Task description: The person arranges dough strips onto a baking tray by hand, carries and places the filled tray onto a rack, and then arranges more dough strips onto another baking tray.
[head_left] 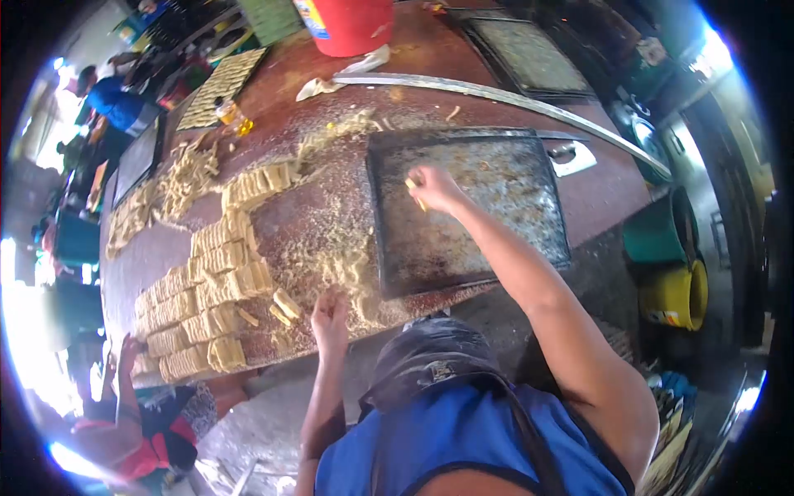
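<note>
My right hand [437, 189] is closed around a small pale-yellow dough strip [412, 183], above the left part of a dark, worn baking tray [480, 240]. No dough pieces show on the tray. My left hand [330, 321] has its fingers curled together at the table's front edge; whether anything is in them is hidden. Just left of it lie a few loose dough strips [286, 304]. Further left, cut dough strips [207, 285] stand packed in several rows. Crumbs and flour [331, 248] are scattered between the rows and the tray.
A long metal bar [496, 89] lies across the table [281, 87] behind the tray. A red bucket [351, 25] stands at the back, a filled tray [223, 87] at back left. Another person's hand [130, 351] is at the left edge. Green and yellow buckets [678, 293] stand right.
</note>
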`<action>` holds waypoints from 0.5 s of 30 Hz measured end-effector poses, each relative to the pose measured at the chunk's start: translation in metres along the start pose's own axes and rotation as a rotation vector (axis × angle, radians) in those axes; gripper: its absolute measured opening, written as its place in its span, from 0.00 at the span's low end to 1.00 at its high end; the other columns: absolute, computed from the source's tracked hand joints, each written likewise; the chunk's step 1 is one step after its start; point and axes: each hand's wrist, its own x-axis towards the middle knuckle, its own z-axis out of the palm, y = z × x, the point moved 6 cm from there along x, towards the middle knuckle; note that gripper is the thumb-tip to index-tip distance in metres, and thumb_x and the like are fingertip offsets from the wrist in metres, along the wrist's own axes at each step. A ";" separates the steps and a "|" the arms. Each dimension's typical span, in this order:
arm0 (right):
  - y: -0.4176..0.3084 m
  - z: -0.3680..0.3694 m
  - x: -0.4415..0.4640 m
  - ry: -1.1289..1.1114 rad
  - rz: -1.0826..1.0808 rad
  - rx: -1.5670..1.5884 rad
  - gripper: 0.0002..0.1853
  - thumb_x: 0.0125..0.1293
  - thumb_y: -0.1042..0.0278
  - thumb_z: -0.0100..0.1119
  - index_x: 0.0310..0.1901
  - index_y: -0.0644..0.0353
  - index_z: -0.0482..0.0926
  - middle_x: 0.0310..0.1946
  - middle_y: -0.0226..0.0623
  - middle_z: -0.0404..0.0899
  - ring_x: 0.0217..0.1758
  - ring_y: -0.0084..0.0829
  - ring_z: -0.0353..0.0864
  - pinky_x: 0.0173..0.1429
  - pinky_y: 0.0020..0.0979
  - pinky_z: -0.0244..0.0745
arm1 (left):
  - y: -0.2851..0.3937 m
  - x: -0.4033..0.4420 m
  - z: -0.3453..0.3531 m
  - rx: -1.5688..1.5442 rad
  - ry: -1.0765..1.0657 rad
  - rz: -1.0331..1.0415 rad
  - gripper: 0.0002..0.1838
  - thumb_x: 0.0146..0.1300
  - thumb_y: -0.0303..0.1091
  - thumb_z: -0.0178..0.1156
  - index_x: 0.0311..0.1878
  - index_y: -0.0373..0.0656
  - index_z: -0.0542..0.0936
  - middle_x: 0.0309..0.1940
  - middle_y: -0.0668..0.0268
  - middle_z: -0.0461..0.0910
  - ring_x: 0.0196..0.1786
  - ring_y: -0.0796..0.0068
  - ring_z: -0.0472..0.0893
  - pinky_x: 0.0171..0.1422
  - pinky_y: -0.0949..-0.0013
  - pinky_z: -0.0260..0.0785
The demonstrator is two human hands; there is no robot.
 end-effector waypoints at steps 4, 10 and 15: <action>-0.021 0.027 0.089 0.184 -0.097 0.083 0.16 0.54 0.67 0.73 0.44 0.60 0.82 0.37 0.40 0.87 0.42 0.34 0.87 0.50 0.34 0.80 | -0.029 -0.028 0.010 -0.036 -0.024 -0.034 0.17 0.72 0.30 0.58 0.61 0.35 0.76 0.45 0.68 0.82 0.43 0.83 0.77 0.44 0.77 0.69; 0.002 0.041 0.117 0.034 0.043 0.405 0.10 0.50 0.72 0.74 0.33 0.61 0.81 0.28 0.40 0.85 0.29 0.32 0.88 0.31 0.32 0.84 | -0.025 -0.045 0.023 0.045 0.071 -0.083 0.18 0.72 0.30 0.58 0.62 0.36 0.76 0.45 0.69 0.82 0.43 0.83 0.77 0.44 0.77 0.69; -0.019 0.024 0.115 -0.095 0.041 0.428 0.08 0.57 0.81 0.68 0.39 0.67 0.80 0.29 0.41 0.84 0.26 0.24 0.85 0.28 0.27 0.84 | 0.005 -0.019 0.056 0.161 0.031 -0.078 0.16 0.70 0.31 0.60 0.58 0.39 0.80 0.48 0.64 0.84 0.44 0.78 0.81 0.49 0.72 0.73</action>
